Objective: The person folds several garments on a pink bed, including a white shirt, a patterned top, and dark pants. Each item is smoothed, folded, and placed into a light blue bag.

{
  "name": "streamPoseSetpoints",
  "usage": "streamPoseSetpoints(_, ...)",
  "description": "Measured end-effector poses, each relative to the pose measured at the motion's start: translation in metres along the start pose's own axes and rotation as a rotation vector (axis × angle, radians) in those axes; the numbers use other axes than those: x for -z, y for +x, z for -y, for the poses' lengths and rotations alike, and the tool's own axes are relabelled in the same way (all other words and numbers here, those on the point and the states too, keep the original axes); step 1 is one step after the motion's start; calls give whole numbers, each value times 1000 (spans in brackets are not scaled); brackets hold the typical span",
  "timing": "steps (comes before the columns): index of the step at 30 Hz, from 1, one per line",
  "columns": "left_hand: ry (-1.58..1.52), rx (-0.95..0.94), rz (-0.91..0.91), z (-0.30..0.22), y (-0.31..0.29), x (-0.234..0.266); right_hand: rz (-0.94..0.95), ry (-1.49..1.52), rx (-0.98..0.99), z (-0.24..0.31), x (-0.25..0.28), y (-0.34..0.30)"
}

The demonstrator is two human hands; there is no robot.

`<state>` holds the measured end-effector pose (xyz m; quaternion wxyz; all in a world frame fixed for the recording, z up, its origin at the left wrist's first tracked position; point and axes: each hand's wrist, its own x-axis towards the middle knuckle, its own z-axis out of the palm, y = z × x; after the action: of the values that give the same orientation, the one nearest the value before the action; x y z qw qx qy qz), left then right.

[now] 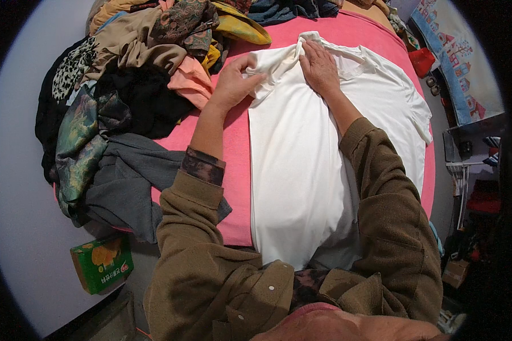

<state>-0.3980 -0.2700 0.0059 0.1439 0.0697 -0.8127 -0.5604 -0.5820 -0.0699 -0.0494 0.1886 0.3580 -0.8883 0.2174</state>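
Observation:
A white T-shirt (293,170) lies face up, its collar at the far end and its hem close to my body. Its left side is folded inward lengthwise, and the cloth is bunched near the far left shoulder. My left hand (236,85) is at the folded sleeve on the left edge, thumb over the cloth and fingers curled around it. Flat on the shirt beside the collar rests my right hand (321,67), fingers stretched out and pressing the fabric. The shirt's right sleeve is spread out to the right.
Under the shirt is a pink bedcover (233,187). A heap of mixed clothes (136,85) fills the left and far side, with a dark grey garment (131,182) nearest. A green box (102,264) stands low at left. A patterned curtain (461,62) hangs at far right.

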Motion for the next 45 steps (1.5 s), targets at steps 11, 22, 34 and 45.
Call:
streamPoseSetpoints(11, -1009, -34, -380, 7, 8, 18, 10, -2, -3, -1, -1, -1)
streamPoseSetpoints(22, 569, 108, -230, 5, 2, 11, 15, -17, -5, 0, 0, 0)
streamPoseSetpoints(34, 683, -554, -7, -19, -14, -43, 37, -143, -23, -1, -10, -2)
streamPoseSetpoints(45, 859, -193, 135, 27, -7, -51, 350, -108, 59, -64, 129, -78)
